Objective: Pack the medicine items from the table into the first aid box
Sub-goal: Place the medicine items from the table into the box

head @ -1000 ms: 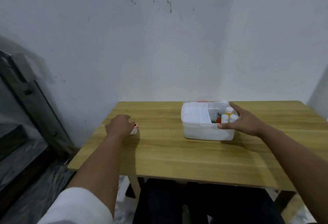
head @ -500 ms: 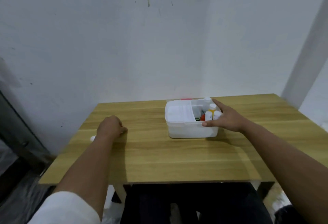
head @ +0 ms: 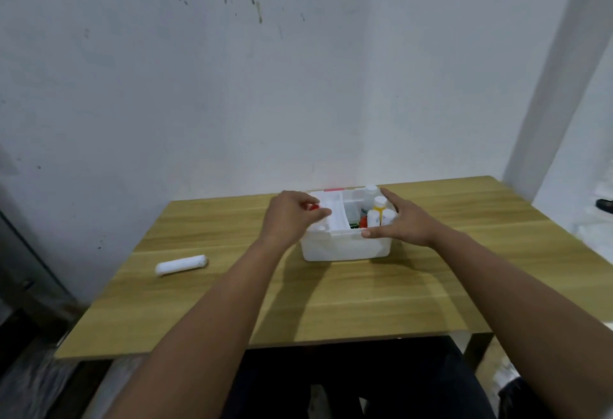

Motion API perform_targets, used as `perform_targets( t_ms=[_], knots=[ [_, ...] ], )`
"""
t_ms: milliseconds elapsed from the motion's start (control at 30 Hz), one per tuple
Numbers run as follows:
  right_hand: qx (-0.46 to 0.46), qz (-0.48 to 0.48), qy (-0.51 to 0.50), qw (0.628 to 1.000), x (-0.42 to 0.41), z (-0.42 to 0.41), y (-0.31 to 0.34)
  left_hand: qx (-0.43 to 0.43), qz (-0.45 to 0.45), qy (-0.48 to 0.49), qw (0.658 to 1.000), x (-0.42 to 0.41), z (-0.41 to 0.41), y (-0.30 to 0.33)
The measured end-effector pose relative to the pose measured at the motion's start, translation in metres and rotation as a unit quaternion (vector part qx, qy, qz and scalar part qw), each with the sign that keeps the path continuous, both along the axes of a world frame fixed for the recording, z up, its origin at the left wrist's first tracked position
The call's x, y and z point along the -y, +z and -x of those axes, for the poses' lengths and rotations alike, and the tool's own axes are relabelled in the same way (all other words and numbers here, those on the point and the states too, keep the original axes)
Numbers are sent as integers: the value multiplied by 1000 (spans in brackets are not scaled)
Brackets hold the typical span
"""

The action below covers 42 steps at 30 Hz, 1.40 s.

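Note:
The white first aid box [head: 345, 248] stands open at the middle back of the wooden table [head: 331, 302]. Inside its right part stand a white bottle [head: 370, 190], a yellow bottle with a white cap [head: 380, 207] and other small items. My left hand [head: 292, 216] hovers over the box's left tray, fingers closed on a small white item with a red end [head: 314, 208]. My right hand [head: 403, 219] grips the box's right side, thumb on the front rim. A white bandage roll [head: 181, 264] lies on the table to the left.
A white wall rises directly behind the table. A dark metal frame [head: 20, 253] stands on the left beside the table. My legs are under the table's near edge.
My left hand rose from the table's left part with the small item and moved right to the box. The bandage roll now lies uncovered. My right hand stayed on the box.

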State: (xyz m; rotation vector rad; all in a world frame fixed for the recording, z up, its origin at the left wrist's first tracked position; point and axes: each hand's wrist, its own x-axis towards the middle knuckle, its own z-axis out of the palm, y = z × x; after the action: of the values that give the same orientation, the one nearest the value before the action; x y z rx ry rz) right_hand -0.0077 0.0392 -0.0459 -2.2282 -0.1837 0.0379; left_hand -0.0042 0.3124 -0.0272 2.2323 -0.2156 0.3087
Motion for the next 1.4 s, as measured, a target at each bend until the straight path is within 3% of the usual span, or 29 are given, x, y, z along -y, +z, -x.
perform_targets(
  t_ms=[133,267,400,500,567,667,700,767,867,933,1033,1100,1200,1400],
  knots=[
    [6,-9,3,1000,-2,2,0,27,-119,15,992,18,3,-15],
    [6,-19,8,1000,-3,3,-1,56,-168,-3,984,16,7,-21],
    [7,-22,7,1000,-4,3,-2,43,-325,-25,944,12,13,-29],
    [12,-20,10,1000,-5,4,-2,24,-328,-82,941,4,20,-30],
    [15,-16,10,1000,-6,5,-1,35,-277,-92,956,-5,24,-29],
    [22,-7,19,1000,-7,6,-1,38,-117,12,992,-37,23,-30],
    [23,-10,18,1000,-6,6,0,23,-108,65,992,-56,20,-32],
    [26,-12,7,1000,-7,7,1,-47,-200,153,967,-100,18,-37],
    [29,-3,7,1000,-6,7,2,-184,-332,232,896,-152,29,-47],
    [32,-7,9,999,-4,6,1,-206,-354,236,881,-173,36,-54],
    [31,-14,5,999,-5,8,3,-166,-387,244,874,-186,40,-60],
    [30,-10,6,999,-5,10,5,-125,-365,253,887,-177,38,-52],
    [23,-12,5,1000,-4,9,4,-85,-230,235,941,-145,22,-28],
    [-2,-13,4,1000,-1,9,2,-14,-88,119,989,-29,-25,42]
  ],
)
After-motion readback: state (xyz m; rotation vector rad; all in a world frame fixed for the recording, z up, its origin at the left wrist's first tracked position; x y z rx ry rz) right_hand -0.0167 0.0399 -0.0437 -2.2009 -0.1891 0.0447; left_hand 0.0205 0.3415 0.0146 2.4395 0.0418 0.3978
